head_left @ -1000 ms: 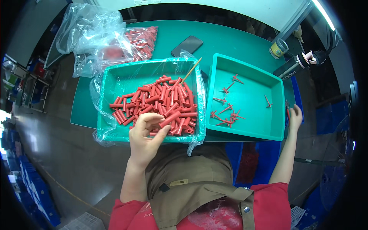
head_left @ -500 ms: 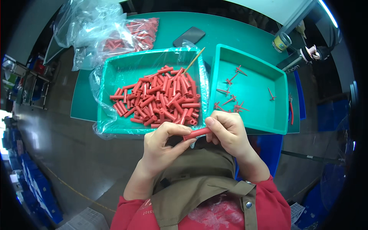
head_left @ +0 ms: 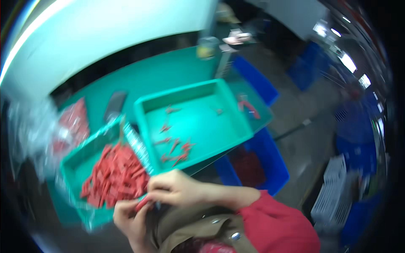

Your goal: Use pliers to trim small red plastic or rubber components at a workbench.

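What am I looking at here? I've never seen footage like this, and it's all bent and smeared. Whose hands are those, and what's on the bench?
There is no machine: a person works with bare hands, and a wide fisheye camera worn on their head looks down at them. That lens bends straight edges, and this frame is blurred, so fine detail is lost.

The left hand and right hand meet close to the body at the lower edge, together holding a small red tube-like piece. The red sleeve belongs to the same person.

On the green bench stand two teal trays. The left tray is heaped with red pieces. The right tray holds only a few scattered small red parts. Clear plastic bags with more red pieces lie at far left, a dark flat object beside them. Blue bins sit on the floor to the right.
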`<state>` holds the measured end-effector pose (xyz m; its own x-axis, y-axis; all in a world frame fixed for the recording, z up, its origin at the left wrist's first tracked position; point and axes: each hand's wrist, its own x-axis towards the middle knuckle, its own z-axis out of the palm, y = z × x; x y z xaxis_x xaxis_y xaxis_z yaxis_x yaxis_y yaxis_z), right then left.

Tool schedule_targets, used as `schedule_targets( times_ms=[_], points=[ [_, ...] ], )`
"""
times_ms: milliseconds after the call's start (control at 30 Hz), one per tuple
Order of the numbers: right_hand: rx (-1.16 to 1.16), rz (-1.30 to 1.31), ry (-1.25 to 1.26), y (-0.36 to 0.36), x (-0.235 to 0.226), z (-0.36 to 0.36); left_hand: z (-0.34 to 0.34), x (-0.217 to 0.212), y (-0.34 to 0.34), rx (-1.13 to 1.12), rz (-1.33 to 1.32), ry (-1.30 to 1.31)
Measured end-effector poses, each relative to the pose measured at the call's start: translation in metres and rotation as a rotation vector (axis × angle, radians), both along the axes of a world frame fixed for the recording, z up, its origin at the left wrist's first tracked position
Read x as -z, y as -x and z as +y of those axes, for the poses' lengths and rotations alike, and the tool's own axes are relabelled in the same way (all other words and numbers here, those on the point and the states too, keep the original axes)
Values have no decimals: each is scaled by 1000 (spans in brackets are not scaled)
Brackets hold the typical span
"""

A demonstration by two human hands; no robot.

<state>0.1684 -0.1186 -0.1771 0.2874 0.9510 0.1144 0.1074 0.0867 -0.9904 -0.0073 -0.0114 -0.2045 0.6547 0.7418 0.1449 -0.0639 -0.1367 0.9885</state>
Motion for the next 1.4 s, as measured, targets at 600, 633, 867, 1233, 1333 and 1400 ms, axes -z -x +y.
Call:
schedule_targets(
  times_ms=[600, 633, 867, 1233, 1333, 1400],
  points=[
    [336, -570, -570, -14, 43, -32, 19, 15, -55, 366, 14, 244],
    [328, -568, -570, -14, 44, -30, 20, 18, -53, 358, 13, 247],
    [211, -552, -609, -9, 48, -18, 23, 18, -35, 261, -21, 431],
    [266, -447, -610, 1, 52, -4, 23, 20, -14, 203, -32, 408],
    [248, -518, -623, 8, 51, -2, 41, 41, 0, 272, -97, 517],
    [269, -670, -681, 10, 49, -3, 27, 22, -20, 188, -183, 307]
  ],
)
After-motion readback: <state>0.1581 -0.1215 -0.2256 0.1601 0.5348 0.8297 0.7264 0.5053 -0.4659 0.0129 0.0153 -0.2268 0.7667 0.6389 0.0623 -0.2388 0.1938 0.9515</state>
